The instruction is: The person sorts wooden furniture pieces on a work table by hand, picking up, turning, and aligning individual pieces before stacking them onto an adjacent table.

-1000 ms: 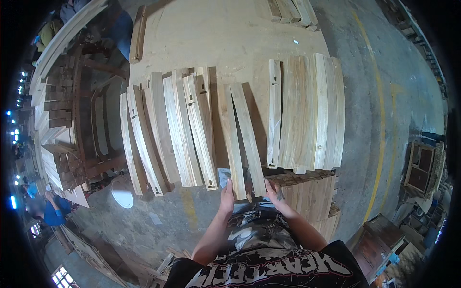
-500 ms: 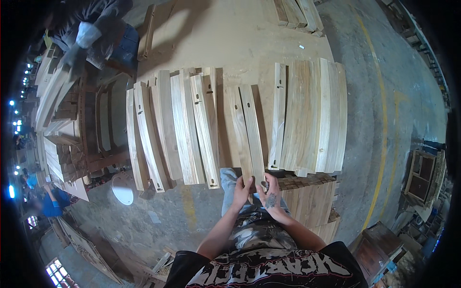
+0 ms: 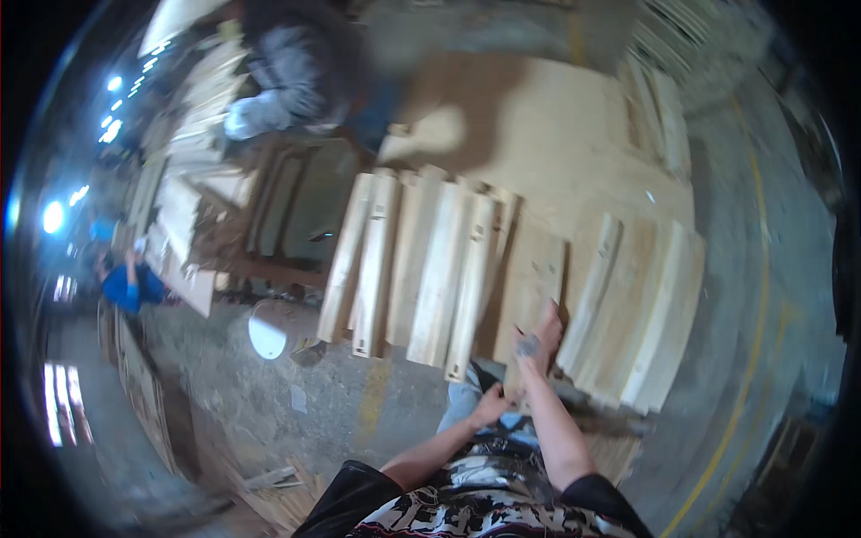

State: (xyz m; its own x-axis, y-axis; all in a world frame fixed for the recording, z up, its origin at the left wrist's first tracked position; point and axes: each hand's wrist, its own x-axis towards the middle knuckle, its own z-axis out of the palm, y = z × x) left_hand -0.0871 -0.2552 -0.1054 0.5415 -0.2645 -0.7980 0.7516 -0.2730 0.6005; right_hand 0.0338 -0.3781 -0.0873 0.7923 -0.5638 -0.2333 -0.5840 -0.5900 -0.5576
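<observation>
Two pale wooden slats (image 3: 535, 269) lie side by side in front of me, with small dark slots near their far ends. My left hand (image 3: 490, 405) is closed on their near end, at the table's front edge. Farther up, my right hand (image 3: 541, 336) grips the slats along their right side, its fingers partly blurred. To their left is a row of similar slats (image 3: 430, 269), some of them slotted. Another group of slats (image 3: 632, 309) lies to the right of my right hand.
The board tabletop (image 3: 574, 134) carries more slats (image 3: 653, 117) at its far right. A co-worker (image 3: 300, 72) bends over stacked wood (image 3: 193, 134) at the far left. A round white object (image 3: 267, 336) stands on the concrete floor left of me.
My right hand has moved from the slats' near end up along their right side. The two slats now sit closer together. My view has turned, shifting the scene rightward and down.
</observation>
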